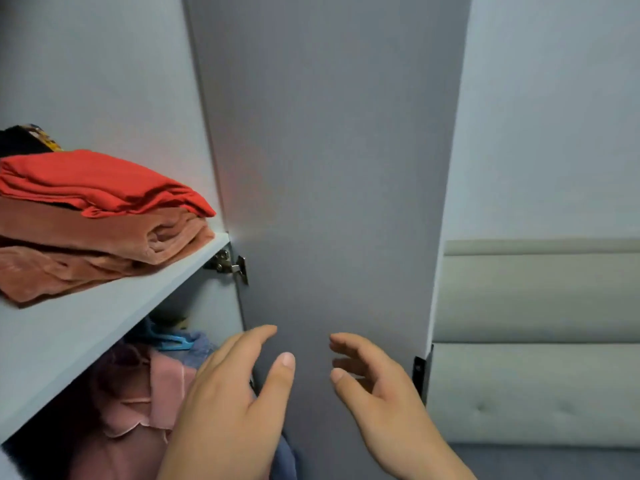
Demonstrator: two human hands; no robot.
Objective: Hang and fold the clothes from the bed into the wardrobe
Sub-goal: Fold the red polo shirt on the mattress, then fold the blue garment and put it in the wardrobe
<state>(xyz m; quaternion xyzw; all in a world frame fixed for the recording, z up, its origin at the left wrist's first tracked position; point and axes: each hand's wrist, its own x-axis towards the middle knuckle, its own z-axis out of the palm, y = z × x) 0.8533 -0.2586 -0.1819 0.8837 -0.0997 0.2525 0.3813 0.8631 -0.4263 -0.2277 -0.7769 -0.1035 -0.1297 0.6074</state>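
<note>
**Both hands empty at the open wardrobe door**

Your fingers (257, 336) are released on both sides: loosely spread, slightly bent, gripping nothing. Your left hand (235, 393) hovers in front of the hinge side of the grey door (329, 168), and your right hand (377, 386) hangs near its free edge, just beside a small black fitting (419, 370). I cannot tell whether either hand touches the panel.

The only clothes in view are already in the wardrobe. On the shelf (86, 323) a folded red garment (97, 181) tops two folded salmon pieces (138, 237), with a black item (20, 142) behind them. Under the shelf, pink garments (149, 393) hang beside a blue hanger (173, 341). To your right you can see only the padded headboard (536, 323) and a strip of the bed (554, 462), with no clothes on that part.

Watch these risks:

- The red garment's corner lies close to the shelf's front edge, near the hinge (228, 265). If you swing the door shut, the cloth could catch there.
- The hanging pink fabric bulges towards the opening, behind your left hand. A closing door could trap it.
- Your left fingers sit close to the hinge gap, so move them away before you move the door.
- The folded stack looks soft and uneven, and a nudge from your wrist could slide the top piece off.
</note>
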